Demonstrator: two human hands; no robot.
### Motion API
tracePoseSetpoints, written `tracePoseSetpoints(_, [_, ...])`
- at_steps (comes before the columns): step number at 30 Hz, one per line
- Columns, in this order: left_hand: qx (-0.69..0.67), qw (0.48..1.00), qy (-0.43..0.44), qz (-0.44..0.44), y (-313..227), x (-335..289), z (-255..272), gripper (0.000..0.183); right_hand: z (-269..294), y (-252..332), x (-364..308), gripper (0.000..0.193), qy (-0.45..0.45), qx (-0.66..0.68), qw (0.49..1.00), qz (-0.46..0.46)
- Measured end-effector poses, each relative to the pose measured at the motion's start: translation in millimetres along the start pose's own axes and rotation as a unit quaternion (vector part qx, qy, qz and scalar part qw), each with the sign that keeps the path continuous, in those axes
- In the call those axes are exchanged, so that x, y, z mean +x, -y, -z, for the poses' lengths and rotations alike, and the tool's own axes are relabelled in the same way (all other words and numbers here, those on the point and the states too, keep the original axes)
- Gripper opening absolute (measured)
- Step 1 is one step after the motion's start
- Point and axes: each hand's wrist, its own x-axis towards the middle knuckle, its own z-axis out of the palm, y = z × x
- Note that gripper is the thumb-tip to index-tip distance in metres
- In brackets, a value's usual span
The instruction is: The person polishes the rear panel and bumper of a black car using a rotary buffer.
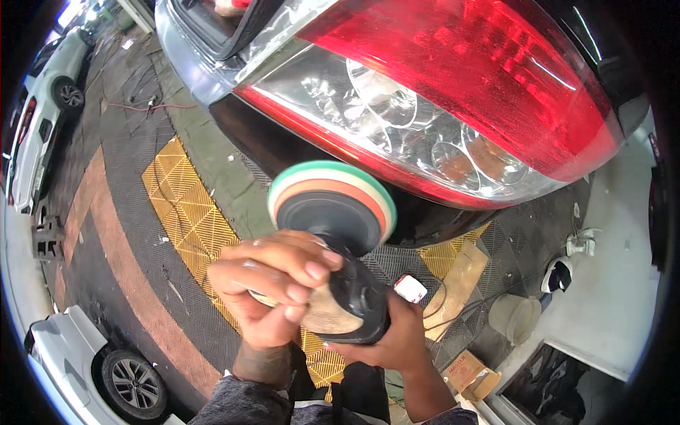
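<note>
A polisher with a black and tan body is held up in front of me. Its round pad has a green rim, pale and orange layers and a black backing plate. My left hand is closed at the tool's left side, just behind the pad, fingers curled over; a pale sliver shows under them. From the right, my right hand wraps the rear of the body, its fingers partly hidden beneath. Just beyond the pad is a car's red and clear tail light. The pad's working face is hidden, so I cannot tell whether it touches.
The dark bumper curves below the light. White cars stand at the left. Yellow and grey tiles cover the floor. At the right are a bucket, a cardboard box, a shoe and a loose cable.
</note>
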Motion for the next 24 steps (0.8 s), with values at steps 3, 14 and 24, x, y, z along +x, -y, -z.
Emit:
tracePoseSetpoints(3, [0.005, 1.000, 0.004, 0.009, -1.2, 0.6, 1.9, 0.011, 2.8, 5.7, 1.3, 0.081, 0.017, -0.012, 1.000, -0.010])
tracePoseSetpoints(14, [0.114, 0.987, 0.109, 0.022, 1.8, -25.3, -62.2, 0.009, 56.3, -39.5, -26.4, 0.083, 0.053, 0.055, 0.997, -0.006])
tracePoseSetpoints(24, [0.231, 0.953, 0.196, -0.012, 27.8, -42.5, -144.8, 0.011, 121.7, -107.2, -36.2, 0.086, 0.099, 0.196, 0.976, 0.005])
